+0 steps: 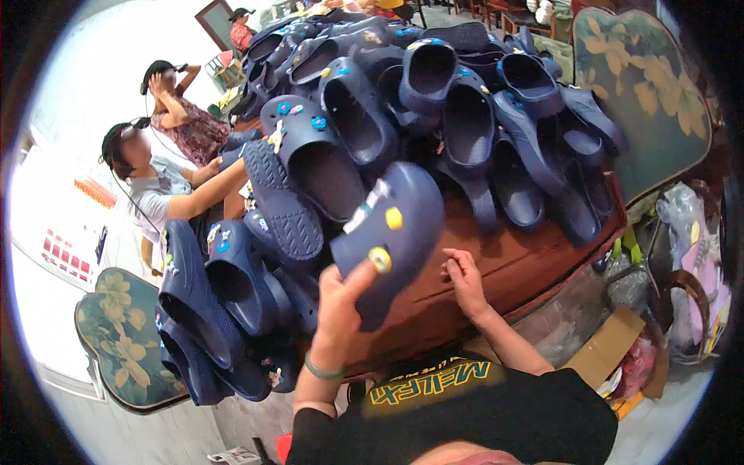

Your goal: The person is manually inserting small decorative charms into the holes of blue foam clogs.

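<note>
A navy blue clog [415, 205] is in my left hand [339, 302], tilted above the table's near edge. My thumb presses near a round yellow and white charm [380, 260]; a yellow charm [394, 218] and a whitish one sit farther along the clog's upper. My right hand [463, 280] hovers right of the clog, apart from it, its fingers bent together; whether they pinch something small cannot be made out. Just beyond the held clog lies another navy clog [322, 167] with blue flower charms on its toe.
Navy clogs [469, 124] lie heaped over the reddish-brown table [511, 267]. Two people [147, 174] sit along the left side; another is farther back. Floral-backed chairs [639, 101] stand right and lower left. Plastic bags [686, 240] and a cardboard box [604, 349] are at the right.
</note>
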`<state>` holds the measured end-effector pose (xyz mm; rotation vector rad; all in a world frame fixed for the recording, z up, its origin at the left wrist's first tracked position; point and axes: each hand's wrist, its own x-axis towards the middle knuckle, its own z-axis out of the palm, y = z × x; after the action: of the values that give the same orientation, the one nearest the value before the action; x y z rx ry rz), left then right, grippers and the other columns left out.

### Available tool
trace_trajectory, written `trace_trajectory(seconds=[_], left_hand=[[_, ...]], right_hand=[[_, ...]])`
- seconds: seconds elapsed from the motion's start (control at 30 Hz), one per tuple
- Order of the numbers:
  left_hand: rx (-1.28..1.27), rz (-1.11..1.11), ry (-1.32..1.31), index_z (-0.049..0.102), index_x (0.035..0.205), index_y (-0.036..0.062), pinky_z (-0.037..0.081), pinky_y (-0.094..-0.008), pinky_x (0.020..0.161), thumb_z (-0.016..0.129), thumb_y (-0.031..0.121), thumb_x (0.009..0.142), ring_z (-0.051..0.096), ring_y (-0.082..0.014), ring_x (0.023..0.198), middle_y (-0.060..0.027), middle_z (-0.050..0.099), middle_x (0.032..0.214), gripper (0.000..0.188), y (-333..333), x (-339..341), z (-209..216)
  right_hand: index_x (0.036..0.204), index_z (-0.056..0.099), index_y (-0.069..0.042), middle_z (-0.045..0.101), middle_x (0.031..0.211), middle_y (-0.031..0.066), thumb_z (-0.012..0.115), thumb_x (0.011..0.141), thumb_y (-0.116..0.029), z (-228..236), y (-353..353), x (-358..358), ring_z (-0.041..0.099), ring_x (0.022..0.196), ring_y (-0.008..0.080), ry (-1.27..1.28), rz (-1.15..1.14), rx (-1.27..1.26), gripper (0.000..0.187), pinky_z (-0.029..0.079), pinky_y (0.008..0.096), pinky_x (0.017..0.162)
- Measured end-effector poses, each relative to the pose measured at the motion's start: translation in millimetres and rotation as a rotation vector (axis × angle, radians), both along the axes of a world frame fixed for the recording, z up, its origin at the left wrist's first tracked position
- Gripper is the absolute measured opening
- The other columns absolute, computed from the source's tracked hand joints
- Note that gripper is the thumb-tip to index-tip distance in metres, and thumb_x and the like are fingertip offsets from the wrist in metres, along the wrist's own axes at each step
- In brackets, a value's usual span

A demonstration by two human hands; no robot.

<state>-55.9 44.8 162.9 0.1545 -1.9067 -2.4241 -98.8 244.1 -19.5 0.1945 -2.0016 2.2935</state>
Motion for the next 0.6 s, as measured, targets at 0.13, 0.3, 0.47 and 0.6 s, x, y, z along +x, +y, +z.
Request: trace_trajectory(seconds=[0.13, 0.3, 0.47, 0.6], left_hand=[[0.075, 0.05, 0.178, 0.058, 0.123, -0.0026, 0.053, -0.0311, 0.081, 0.067, 0.025, 0.087, 0.067, -0.0212, 0.088, -0.0119, 0.066, 0.109, 0.046, 23.2, -87.3, 63.3], [-0.041, -0.155, 0.265, 0.064, 0.114, 0.0006, 0.052, -0.0279, 0.075, 0.069, 0.03, 0.087, 0.065, -0.017, 0.087, -0.0079, 0.068, 0.099, 0.04, 1.7, -242.2, 129.2], [-0.859, -0.097, 0.303, 0.067, 0.095, 0.0009, 0.045, -0.028, 0.063, 0.074, 0.042, 0.08, 0.054, -0.0115, 0.069, -0.0041, 0.062, 0.084, 0.044, 18.8, -315.7, 133.0], [-1.124, -0.095, 0.226, 0.066, 0.096, 0.0022, 0.045, -0.0274, 0.062, 0.074, 0.04, 0.082, 0.056, -0.009, 0.071, -0.0011, 0.063, 0.083, 0.041, -2.0, -344.5, 111.0]], right_hand=[[0.118, 0.058, -0.003, 0.052, 0.106, 0.0072, 0.051, 0.098, -0.014, 1.7, 1.5, 1.8, 0.056, 0.09, 0.015, 0.06, 0.024, 0.053, 0.024, 0.047, 0.0263, 0.079], [0.108, 0.062, -0.002, 0.059, 0.102, 0.0117, 0.057, 0.092, -0.01, -3.1, -11.1, 1.1, 0.059, 0.094, 0.0253, 0.137, 0.062, 0.164, 0.018, 0.048, 0.0317, 0.08], [0.104, 0.064, -0.004, 0.06, 0.1, 0.0112, 0.058, 0.091, -0.009, 5.2, -8.8, 0.3, 0.059, 0.095, 0.0254, 0.167, 0.022, 0.154, 0.015, 0.048, 0.0319, 0.077], [0.103, 0.065, -0.003, 0.061, 0.1, 0.012, 0.058, 0.091, -0.009, 7.2, -9.6, 3.8, 0.059, 0.096, 0.0271, 0.198, 0.068, 0.205, 0.015, 0.048, 0.033, 0.079]])
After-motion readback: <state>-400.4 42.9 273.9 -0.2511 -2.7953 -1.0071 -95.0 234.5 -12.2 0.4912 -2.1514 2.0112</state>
